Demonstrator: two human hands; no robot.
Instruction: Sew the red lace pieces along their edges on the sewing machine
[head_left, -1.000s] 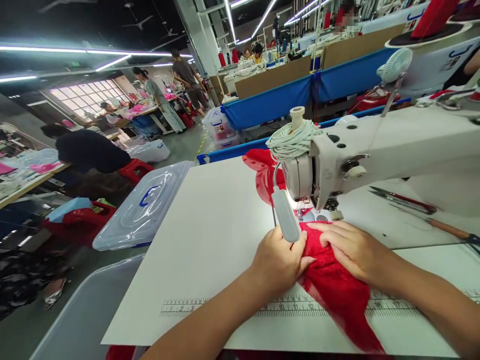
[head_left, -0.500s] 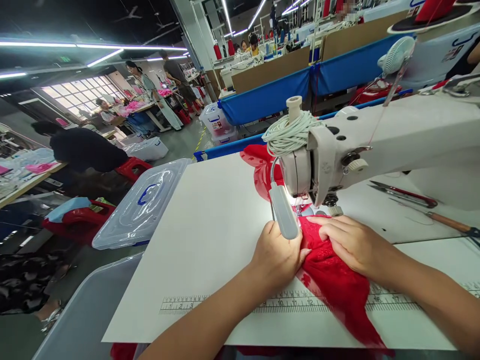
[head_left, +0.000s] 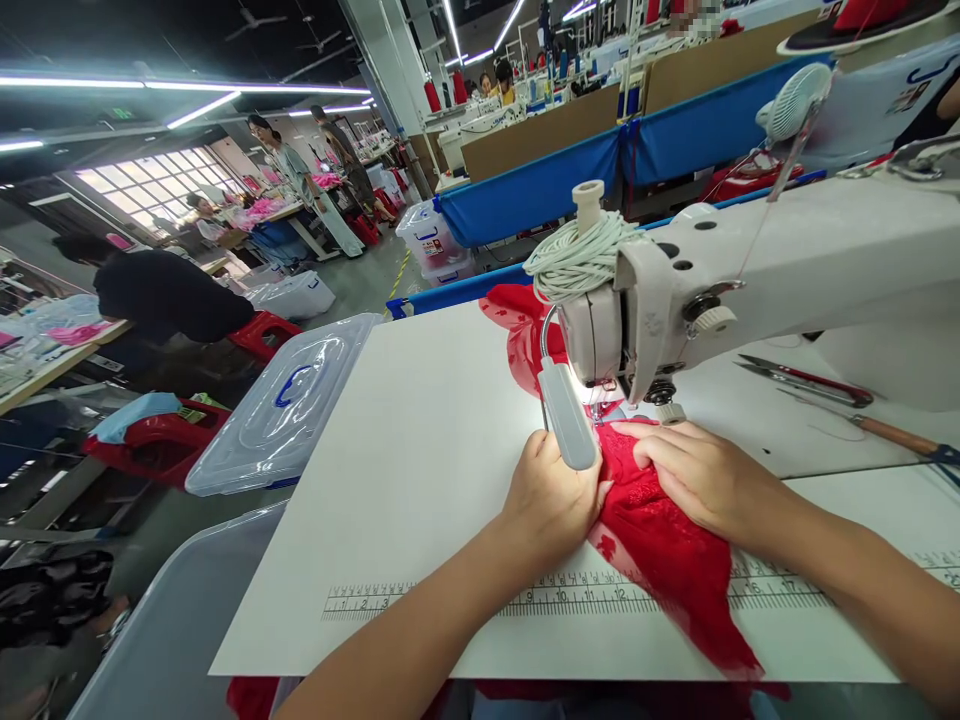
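Note:
Red lace fabric (head_left: 660, 535) runs under the needle area of a white sewing machine (head_left: 795, 250) and trails over the table's front edge. My left hand (head_left: 551, 495) is closed on the fabric's left edge, just in front of the needle; a grey lamp (head_left: 566, 415) hides part of its fingers. On the right, my right hand (head_left: 697, 475) presses and grips the same fabric with bent fingers, its index finger stretched towards the presser foot. More red fabric (head_left: 525, 340) lies behind the needle. The presser foot is mostly hidden by the lamp and fingers.
The white table (head_left: 405, 450) has a printed ruler along its front. Scissors (head_left: 810, 380) and a wooden-handled tool (head_left: 892, 432) lie right. A clear lidded box (head_left: 285, 400) stands left of the table. Coiled pale cord (head_left: 577, 260) sits on the machine head. People work in the background.
The red fabric has shifted slightly forward towards the needle, its trailing end drawn up a little. Both hands keep nearly the same hold; the view has moved slightly.

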